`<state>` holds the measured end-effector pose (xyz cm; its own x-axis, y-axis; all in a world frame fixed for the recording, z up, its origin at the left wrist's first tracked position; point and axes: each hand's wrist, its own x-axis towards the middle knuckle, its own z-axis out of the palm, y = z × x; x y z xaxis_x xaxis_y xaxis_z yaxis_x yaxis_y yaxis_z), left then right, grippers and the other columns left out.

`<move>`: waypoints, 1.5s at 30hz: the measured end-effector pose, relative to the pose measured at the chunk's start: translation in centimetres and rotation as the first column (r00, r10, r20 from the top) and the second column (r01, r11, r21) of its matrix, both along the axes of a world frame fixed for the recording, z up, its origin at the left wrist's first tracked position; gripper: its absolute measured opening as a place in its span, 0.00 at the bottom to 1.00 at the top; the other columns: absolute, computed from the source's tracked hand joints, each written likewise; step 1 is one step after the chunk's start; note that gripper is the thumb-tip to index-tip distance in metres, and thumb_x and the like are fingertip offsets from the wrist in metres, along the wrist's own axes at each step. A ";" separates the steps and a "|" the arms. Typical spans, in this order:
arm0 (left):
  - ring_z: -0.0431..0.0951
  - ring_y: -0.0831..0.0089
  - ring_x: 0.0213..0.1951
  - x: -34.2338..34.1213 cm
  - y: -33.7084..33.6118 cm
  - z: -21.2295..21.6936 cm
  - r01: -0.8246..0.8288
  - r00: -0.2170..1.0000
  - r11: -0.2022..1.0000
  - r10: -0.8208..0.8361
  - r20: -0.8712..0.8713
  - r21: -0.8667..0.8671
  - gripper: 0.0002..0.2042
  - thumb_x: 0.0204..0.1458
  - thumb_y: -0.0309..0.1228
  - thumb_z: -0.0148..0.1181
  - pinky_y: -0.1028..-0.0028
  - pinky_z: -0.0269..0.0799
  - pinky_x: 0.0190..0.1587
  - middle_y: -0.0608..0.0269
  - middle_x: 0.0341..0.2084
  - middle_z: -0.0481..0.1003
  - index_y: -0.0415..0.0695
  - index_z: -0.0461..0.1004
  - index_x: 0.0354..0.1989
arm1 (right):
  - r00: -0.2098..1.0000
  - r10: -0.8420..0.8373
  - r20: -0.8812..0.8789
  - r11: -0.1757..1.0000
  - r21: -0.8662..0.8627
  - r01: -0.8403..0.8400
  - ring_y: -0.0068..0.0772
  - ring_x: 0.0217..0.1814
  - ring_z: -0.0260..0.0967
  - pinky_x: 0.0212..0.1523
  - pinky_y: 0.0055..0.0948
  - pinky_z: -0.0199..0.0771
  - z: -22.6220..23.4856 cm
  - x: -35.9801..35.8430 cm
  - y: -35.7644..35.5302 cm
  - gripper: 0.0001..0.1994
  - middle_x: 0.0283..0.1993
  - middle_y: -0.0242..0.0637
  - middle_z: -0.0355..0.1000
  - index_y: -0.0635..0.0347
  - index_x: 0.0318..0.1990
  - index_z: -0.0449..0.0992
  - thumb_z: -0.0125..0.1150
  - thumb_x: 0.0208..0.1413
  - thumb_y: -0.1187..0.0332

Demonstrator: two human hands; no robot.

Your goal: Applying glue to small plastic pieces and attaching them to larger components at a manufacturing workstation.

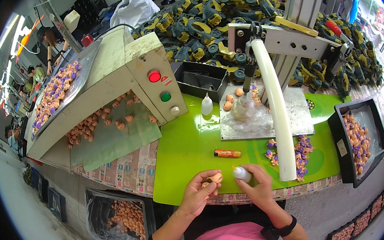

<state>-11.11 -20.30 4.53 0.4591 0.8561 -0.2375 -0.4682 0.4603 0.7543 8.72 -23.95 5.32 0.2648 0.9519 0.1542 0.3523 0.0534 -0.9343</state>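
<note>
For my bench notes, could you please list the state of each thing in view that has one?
Peach-coloured pieces, held in the left hand
White bottle, tilted in the right hand
Second white bottle, standing upright
Orange-and-black cylinder, lying on its side
Red button, apparently lit
White lever, slanting down
Black tray at right, partly filled
Lower-left black tray, plastic-lined, holding peach-coloured pieces
</note>
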 end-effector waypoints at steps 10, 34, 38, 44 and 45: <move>0.73 0.72 0.37 -0.9 -0.4 -0.1 0.028 0.985 0.977 0.008 0.170 -0.211 0.15 0.57 0.28 0.57 0.77 0.70 0.33 0.57 0.46 0.73 0.46 0.69 0.53 | 0.974 0.119 0.195 0.976 0.157 -0.150 0.45 0.57 0.67 0.57 0.40 0.66 0.8 1.9 0.2 0.24 0.52 0.44 0.71 0.59 0.53 0.71 0.68 0.45 0.73; 0.71 0.73 0.38 1.3 -2.9 -1.2 0.286 0.931 0.895 -0.175 0.319 -0.343 0.16 0.59 0.31 0.55 0.76 0.68 0.37 0.57 0.44 0.72 0.45 0.69 0.55 | 0.983 0.161 0.087 0.986 0.017 -0.163 0.26 0.35 0.73 0.35 0.23 0.74 4.2 6.2 0.8 0.09 0.34 0.36 0.76 0.63 0.40 0.78 0.65 0.49 0.76; 0.73 0.77 0.38 2.3 -2.6 -0.8 0.309 0.926 0.886 -0.197 0.322 -0.347 0.15 0.61 0.28 0.52 0.78 0.71 0.39 0.64 0.39 0.73 0.42 0.68 0.56 | 0.970 0.198 -0.139 0.972 -0.099 -0.213 0.26 0.33 0.74 0.34 0.24 0.74 4.3 3.2 -2.7 0.11 0.34 0.38 0.76 0.63 0.40 0.78 0.67 0.47 0.76; 0.73 0.80 0.37 2.6 -2.6 -0.6 0.310 0.930 0.892 -0.213 0.300 -0.328 0.14 0.60 0.27 0.53 0.79 0.72 0.39 0.65 0.38 0.74 0.41 0.69 0.54 | 0.978 0.207 -0.013 0.977 -0.044 -0.208 0.27 0.32 0.76 0.33 0.23 0.75 4.7 2.2 -3.1 0.10 0.32 0.38 0.76 0.63 0.38 0.79 0.68 0.47 0.77; 0.73 0.80 0.36 2.7 -2.6 -0.6 0.302 0.935 0.894 -0.211 0.284 -0.330 0.14 0.60 0.27 0.54 0.80 0.72 0.38 0.65 0.37 0.74 0.41 0.70 0.54 | 0.976 0.219 0.014 0.974 -0.052 -0.218 0.29 0.32 0.75 0.34 0.24 0.75 4.7 2.2 -3.1 0.11 0.33 0.39 0.75 0.63 0.40 0.79 0.68 0.47 0.76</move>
<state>-8.45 -22.93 3.91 0.7315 0.5752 -0.3662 -0.4380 0.8080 0.3941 10.95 -27.04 10.04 0.0468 0.9931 0.1077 0.3553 0.0842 -0.9309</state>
